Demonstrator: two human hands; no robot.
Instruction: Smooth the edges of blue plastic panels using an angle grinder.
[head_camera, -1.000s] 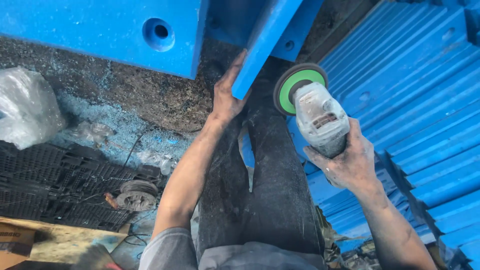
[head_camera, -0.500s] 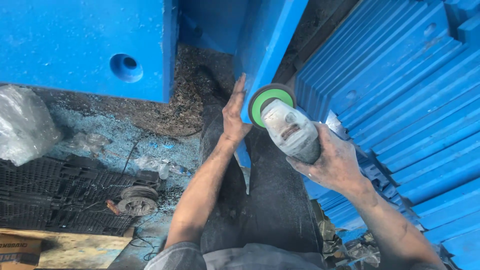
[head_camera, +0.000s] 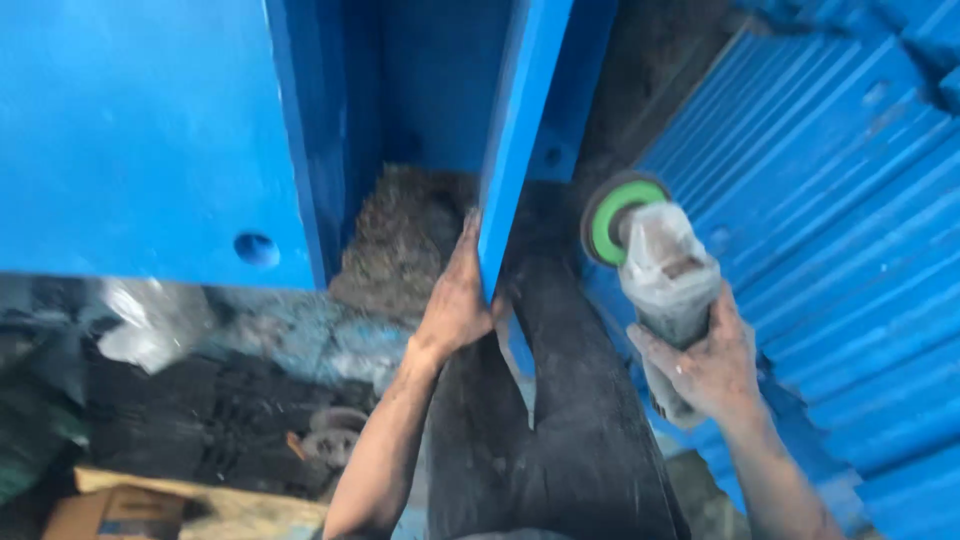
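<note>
My left hand (head_camera: 456, 300) grips the lower edge of a narrow blue steel plate (head_camera: 520, 130) that stands on edge and runs up and away from me. My right hand (head_camera: 712, 362) is wrapped around the grey body of an angle grinder (head_camera: 668, 280). Its green-backed disc (head_camera: 618, 218) sits just right of the plate, apart from it. The plate's bottom tip pokes out between my dark-trousered legs (head_camera: 560, 430).
A large blue steel block with a round hole (head_camera: 256, 248) fills the upper left. Stacked blue ribbed panels (head_camera: 840, 200) rise at the right. On the dusty floor at left lie a black grate (head_camera: 170, 420), a worn disc (head_camera: 328, 436), a plastic bag (head_camera: 150, 318) and a cardboard box (head_camera: 115, 512).
My view has moved closer and tilted up toward the blue plate. The left hand stays on the plate's edge. The grinder has shifted right, away from the plate.
</note>
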